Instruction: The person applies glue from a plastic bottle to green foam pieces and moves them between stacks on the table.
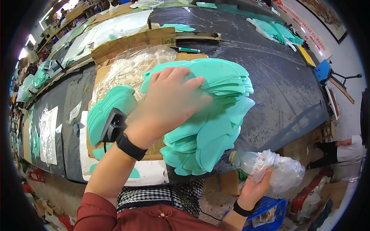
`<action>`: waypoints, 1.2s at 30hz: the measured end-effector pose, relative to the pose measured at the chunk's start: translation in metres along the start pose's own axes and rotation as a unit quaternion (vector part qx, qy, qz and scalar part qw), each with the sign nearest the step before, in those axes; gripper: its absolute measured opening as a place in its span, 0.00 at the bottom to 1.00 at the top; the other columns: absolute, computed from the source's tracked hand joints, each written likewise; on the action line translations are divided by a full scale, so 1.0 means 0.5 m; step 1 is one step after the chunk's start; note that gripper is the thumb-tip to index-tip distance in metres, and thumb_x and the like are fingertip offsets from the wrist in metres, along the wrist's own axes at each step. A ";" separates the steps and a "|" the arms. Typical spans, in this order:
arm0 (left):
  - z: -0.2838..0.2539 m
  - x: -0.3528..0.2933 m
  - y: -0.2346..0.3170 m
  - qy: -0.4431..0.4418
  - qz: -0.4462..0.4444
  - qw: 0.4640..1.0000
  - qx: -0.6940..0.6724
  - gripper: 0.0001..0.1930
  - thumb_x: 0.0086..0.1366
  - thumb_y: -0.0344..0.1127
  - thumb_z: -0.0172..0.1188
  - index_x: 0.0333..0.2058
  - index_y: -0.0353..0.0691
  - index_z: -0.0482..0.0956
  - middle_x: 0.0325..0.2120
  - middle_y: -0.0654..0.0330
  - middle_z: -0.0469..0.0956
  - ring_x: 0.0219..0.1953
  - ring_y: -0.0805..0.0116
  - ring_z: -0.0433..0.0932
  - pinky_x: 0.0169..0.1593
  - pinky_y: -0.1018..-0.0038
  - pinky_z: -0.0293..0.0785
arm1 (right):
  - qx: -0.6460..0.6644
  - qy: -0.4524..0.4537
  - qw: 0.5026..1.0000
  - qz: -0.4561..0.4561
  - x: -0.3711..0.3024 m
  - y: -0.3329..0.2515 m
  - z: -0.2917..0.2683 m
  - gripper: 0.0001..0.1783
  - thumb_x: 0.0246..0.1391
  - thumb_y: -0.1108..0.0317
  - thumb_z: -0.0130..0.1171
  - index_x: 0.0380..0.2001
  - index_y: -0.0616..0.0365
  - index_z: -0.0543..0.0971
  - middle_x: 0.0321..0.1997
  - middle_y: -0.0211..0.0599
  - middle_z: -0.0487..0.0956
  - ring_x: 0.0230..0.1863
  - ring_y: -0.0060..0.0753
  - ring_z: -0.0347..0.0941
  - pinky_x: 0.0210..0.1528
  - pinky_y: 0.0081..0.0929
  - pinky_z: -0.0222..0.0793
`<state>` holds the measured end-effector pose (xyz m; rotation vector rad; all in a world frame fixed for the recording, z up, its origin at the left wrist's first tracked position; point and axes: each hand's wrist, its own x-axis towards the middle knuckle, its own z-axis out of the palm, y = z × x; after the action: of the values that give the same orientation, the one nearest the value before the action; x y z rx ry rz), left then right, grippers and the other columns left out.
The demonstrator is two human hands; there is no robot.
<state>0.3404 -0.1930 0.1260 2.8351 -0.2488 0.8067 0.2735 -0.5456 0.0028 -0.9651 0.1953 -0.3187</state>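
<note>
And the left hand [169, 102], fingers spread, is over the far green stack [221, 73] on the counter [285, 84], the right hand [255, 188] gripping clear plastic [284, 171] near right!

Left hand [171, 98], partly blurred, extends over a tall pile of mint-green cut pieces [221, 75] on a dark worktable [285, 92]. Right hand [256, 186] grips a crumpled clear plastic bag [288, 174] beside the table edge. A smaller fanned stack [110, 106] lies left; a green-and-white marker [189, 50] lies beyond the pile.
</note>
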 end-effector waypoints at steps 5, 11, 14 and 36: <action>-0.039 -0.005 -0.043 0.151 -0.025 0.972 -0.176 0.23 0.65 0.46 0.72 0.55 0.44 0.83 0.53 0.53 0.78 0.56 0.50 0.76 0.60 0.59 0.72 | 0.010 0.038 0.999 0.018 0.025 -0.003 -0.041 0.31 0.70 0.57 0.60 0.69 0.62 0.68 0.69 0.39 0.75 0.70 0.38 0.69 0.74 0.46 0.62; -0.243 -0.171 -0.199 0.148 -0.096 0.983 0.046 0.20 0.64 0.37 0.72 0.53 0.41 0.83 0.50 0.61 0.82 0.55 0.65 0.77 0.60 0.70 0.70 | -0.050 -0.140 0.987 -0.068 0.021 -0.058 0.072 0.43 0.72 0.49 0.50 0.78 0.63 0.51 0.66 0.46 0.72 0.65 0.47 0.70 0.78 0.48 0.54; -0.299 -0.339 -0.235 0.050 -0.260 0.962 0.058 0.18 0.63 0.37 0.72 0.50 0.41 0.84 0.51 0.53 0.81 0.56 0.56 0.78 0.60 0.65 0.72 | -0.012 -0.173 0.985 -0.014 -0.008 -0.022 0.124 0.41 0.71 0.46 0.52 0.74 0.65 0.57 0.61 0.47 0.72 0.59 0.46 0.72 0.71 0.47 0.65; -0.182 -0.604 -0.322 0.095 -0.373 0.920 -0.067 0.23 0.63 0.30 0.70 0.57 0.38 0.79 0.39 0.59 0.82 0.29 0.72 0.78 0.35 0.75 0.77 | -0.257 -0.440 0.859 0.055 -0.251 0.195 0.419 0.47 0.50 0.65 0.79 0.69 0.64 0.65 0.68 0.49 0.73 0.68 0.46 0.70 0.72 0.46 0.64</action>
<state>0.0754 0.0165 0.0201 2.3800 0.7310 0.8164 0.2371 -0.2881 0.0413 -1.5308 -0.5349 0.3236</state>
